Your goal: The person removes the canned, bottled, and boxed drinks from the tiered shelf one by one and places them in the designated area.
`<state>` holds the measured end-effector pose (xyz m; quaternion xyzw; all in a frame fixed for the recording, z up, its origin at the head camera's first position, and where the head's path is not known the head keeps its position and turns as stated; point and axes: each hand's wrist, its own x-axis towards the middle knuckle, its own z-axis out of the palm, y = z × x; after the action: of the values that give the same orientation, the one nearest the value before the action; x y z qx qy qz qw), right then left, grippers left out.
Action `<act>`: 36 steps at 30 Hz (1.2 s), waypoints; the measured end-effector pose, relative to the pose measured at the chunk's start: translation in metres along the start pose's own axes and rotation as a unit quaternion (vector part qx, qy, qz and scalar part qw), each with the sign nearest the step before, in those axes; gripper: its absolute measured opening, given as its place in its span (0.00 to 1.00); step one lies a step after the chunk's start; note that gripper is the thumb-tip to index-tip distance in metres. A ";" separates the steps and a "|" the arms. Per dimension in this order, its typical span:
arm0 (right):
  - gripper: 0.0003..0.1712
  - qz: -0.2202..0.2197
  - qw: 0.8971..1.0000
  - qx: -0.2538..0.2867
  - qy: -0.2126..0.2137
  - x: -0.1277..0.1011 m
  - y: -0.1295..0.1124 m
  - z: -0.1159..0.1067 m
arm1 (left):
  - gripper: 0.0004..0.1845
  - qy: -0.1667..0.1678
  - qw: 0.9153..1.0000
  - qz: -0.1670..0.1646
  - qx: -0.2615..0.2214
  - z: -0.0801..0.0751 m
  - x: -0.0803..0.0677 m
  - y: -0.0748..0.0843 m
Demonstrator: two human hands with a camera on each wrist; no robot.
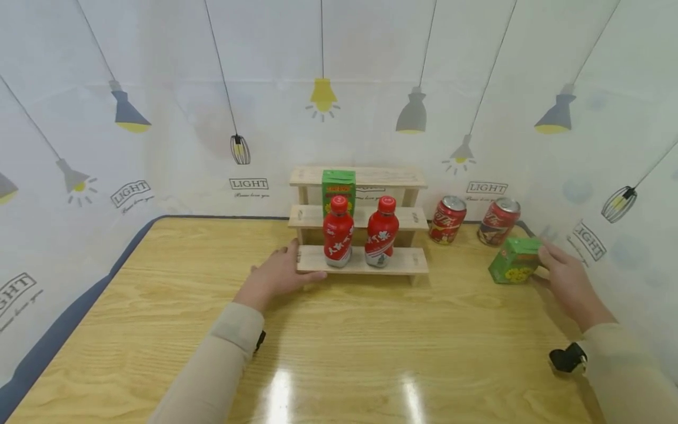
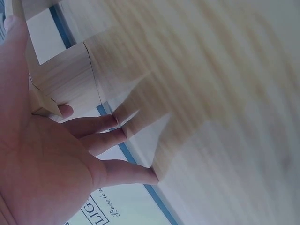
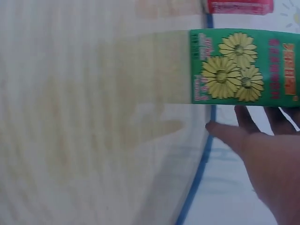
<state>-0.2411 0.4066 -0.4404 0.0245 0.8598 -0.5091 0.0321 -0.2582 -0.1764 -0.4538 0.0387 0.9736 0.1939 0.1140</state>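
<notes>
Where printed walls (image 1: 371, 47) edge the worktop (image 1: 349, 347), cans (image 1: 448, 221) far right, left hand (image 1: 278, 273) splayed against rack (image 1: 410, 260), right hand (image 1: 567, 282) clamped on carton (image 1: 514, 261)

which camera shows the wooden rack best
The head view: all three tiers of the wooden rack show, partly blocked. The left wrist view has only part, up close; the right wrist view, none of it.

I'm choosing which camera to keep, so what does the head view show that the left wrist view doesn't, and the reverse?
Only the head view: two red bottles, two red drink cans, two green drink cartons and the right hand.

Only the left wrist view: the palm side of the left hand.

Both: that hand, the wooden rack, the tabletop and the lettered wall covering.
</notes>
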 end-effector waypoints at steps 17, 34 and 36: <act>0.30 -0.025 0.986 -0.003 0.166 -0.015 -0.145 0.066 | 0.76 -0.004 1.000 0.000 0.004 -0.001 -0.004 0.003; 0.31 -0.177 0.984 -0.005 0.036 0.005 -0.270 0.166 | 0.73 0.000 1.000 -0.001 -0.007 -0.001 -0.004 0.004; 0.31 -0.185 0.982 -0.024 0.023 0.012 -0.278 0.173 | 0.72 0.000 1.000 0.001 -0.007 -0.001 -0.004 0.004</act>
<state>-0.2688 0.1213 -0.2813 -0.1238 0.8618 -0.4851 -0.0818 -0.2544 -0.1733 -0.4505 0.0387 0.9723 0.2004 0.1140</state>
